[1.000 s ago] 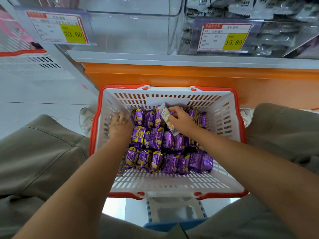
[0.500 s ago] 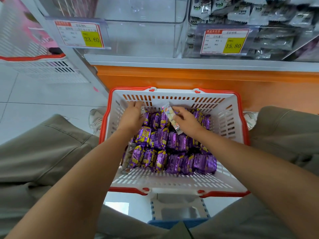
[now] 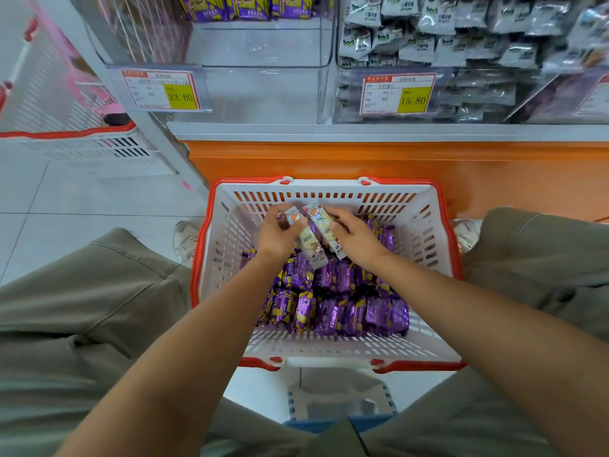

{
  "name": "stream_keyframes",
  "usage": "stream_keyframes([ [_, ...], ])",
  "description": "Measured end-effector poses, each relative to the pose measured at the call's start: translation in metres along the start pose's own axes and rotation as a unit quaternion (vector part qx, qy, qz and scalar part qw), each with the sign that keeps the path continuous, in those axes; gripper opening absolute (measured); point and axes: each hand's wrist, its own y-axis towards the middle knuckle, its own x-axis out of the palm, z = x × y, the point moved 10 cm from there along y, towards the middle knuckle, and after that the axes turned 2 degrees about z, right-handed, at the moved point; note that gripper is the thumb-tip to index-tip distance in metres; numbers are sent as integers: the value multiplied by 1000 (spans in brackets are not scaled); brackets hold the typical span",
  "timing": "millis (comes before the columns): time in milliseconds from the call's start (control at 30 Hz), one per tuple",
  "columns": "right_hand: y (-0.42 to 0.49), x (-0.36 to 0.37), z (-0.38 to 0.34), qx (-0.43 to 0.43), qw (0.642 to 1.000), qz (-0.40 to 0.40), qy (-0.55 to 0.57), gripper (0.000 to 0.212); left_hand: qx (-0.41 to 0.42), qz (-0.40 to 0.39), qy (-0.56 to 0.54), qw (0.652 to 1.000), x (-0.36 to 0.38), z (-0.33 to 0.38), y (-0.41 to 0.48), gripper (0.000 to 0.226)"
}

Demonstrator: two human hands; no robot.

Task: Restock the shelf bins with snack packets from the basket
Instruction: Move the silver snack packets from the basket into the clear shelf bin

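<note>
Pale packet [image 3: 309, 243] now in grip of left hand [image 3: 276, 234], second packet [image 3: 324, 222] in grip of right hand [image 3: 359, 240].

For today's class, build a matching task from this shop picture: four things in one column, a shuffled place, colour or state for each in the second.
Column one: 1 left hand; 2 basket rim; 3 purple packets; 4 15.80 tag.
Column two: A red; B in the basket; C on the bin of grey packets; D grips a pale cartoon packet.
Pairs: 1-D; 2-A; 3-B; 4-C.
</note>
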Motion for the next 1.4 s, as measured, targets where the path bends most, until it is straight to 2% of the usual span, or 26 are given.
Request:
stream_keyframes([
  [100,-8,-1,-10,-5,1000,5,7,42,-52,36,-63,996,8,-5,-8,36],
  [267,-26,-15,-22,-20,999,25,8,36,-149,77,-165,972,22,-8,-34,15],
  [367,-42,-25,-29,-29,999,40,7,35,-187,10,-192,963,44,1,-52,32],
  [467,-57,-40,-34,-37,997,62,0,38,-183,-77,-173,965,59,26,-78,39],
  [567,-73,-56,-44,-42,996,79,18,38,-150,-136,-109,973,67,47,-96,81],
  [633,-84,-65,-54,-48,996,75,31,41,-103,-130,-70,984,61,66,-103,87],
  [833,-117,-107,-111,-111,991,46,59,56,82,-70,-15,994,33,154,-122,77],
  [1033,-148,-181,-174,-192,965,123,133,53,192,-39,-47,980,10,246,-142,54],
  [1133,-152,-192,-181,-202,955,135,169,50,187,-41,-75,979,10,260,-145,53],
  [1233,-149,-183,-181,-202,956,122,174,54,182,-85,-86,976,25,261,-152,55],
  [1400,-146,-178,-181,-208,955,130,166,56,157,-111,-105,976,31,248,-153,67],
])
